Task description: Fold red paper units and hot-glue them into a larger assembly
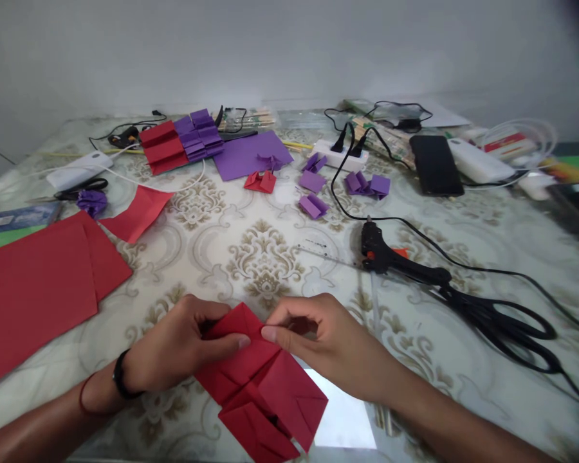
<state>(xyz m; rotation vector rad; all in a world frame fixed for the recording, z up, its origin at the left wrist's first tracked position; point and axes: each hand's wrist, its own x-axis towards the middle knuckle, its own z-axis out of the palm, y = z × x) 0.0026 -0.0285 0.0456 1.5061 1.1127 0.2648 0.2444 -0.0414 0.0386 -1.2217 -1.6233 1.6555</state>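
Note:
A folded piece of red paper (pixel 251 379), creased into several square flaps, is held between both hands near the front of the table. My left hand (pixel 186 344) grips its upper left side, thumb on top and fingers tucked behind. At the paper's upper right edge, my right hand (pixel 313 334) pinches a fold between thumb and forefinger. A white sheet (pixel 345 418) lies on the table partly beneath the right side of the paper.
Red sheets (pixel 33 289) lie at the left. A black glue gun (pixel 390 254) and black scissors (pixel 496 328) lie at the right. Small purple folded pieces (pixel 312 207), a power strip (pixel 340 157) and a phone (pixel 435 164) are farther back. A black cord crosses the right side.

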